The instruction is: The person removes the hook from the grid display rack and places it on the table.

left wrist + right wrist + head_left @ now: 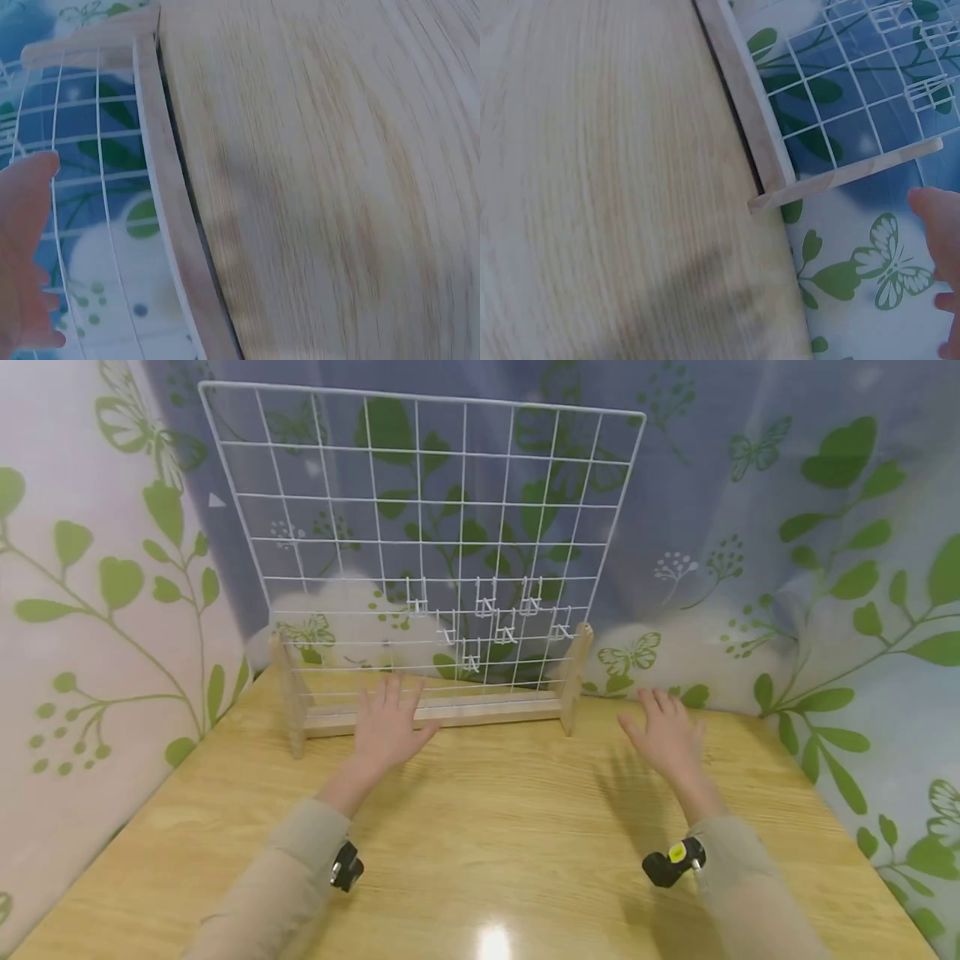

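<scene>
Wire rack (w/ white hooks) stands on table, L hand & R hand outspread, well apart.

Nook: wooden table, leafy curtains

— Which lettering can be read in the head view?
— None: a small yellow label sits on the black camera at my right sleeve, its dark marks too small to read.
— And in both wrist views?
— No legible text or numbers.
</scene>
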Demonstrator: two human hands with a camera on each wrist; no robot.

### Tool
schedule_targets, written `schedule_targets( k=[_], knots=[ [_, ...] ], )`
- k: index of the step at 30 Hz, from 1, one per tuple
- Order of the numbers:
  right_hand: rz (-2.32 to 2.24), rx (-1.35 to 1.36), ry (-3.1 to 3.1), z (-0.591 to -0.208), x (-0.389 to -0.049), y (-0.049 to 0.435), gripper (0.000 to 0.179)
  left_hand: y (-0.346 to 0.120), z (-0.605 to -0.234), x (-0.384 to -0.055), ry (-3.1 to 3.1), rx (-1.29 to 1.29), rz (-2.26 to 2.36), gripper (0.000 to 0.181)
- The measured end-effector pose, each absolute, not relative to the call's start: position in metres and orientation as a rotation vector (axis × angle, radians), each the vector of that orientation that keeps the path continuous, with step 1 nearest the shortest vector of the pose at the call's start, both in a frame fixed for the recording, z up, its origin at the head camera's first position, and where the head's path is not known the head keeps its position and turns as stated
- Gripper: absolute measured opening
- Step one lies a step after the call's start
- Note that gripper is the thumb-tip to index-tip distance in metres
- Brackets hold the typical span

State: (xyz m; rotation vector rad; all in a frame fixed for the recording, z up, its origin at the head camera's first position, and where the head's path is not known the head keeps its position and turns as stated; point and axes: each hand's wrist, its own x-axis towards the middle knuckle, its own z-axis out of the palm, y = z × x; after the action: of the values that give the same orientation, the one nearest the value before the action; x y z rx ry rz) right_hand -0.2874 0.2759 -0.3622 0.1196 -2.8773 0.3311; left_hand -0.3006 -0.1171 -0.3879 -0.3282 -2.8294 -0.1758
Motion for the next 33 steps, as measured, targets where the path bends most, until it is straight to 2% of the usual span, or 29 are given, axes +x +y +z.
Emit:
schedule_targets(
  k=[9, 12, 17, 27, 33],
  knots=[
    [0.569, 0.251, -2.746, -0.347, -0.287, 0.263, 0.046, -0.157, -0.365, -0.293, -2.657, -0.275, -0.461, 0.051],
    [0.626, 0.3, -2.722, -0.34, -0.285, 0.254, 0.043, -0.169, -0.359, -0.291, -2.585, -0.228, -0.575, 0.041],
    [0.655, 0.381, -2.698, -0.332, -0.285, 0.24, 0.04, -0.188, -0.348, -0.288, -2.468, -0.158, -0.694, 0.034],
    [0.715, 0.528, -2.634, -0.321, -0.285, 0.211, 0.034, -0.223, -0.328, -0.286, -2.4, 0.013, -0.839, 0.035],
    [0.755, 0.651, -2.614, -0.312, -0.288, 0.191, 0.031, -0.246, -0.322, -0.285, -2.453, 0.117, -0.991, 0.048]
  ],
)
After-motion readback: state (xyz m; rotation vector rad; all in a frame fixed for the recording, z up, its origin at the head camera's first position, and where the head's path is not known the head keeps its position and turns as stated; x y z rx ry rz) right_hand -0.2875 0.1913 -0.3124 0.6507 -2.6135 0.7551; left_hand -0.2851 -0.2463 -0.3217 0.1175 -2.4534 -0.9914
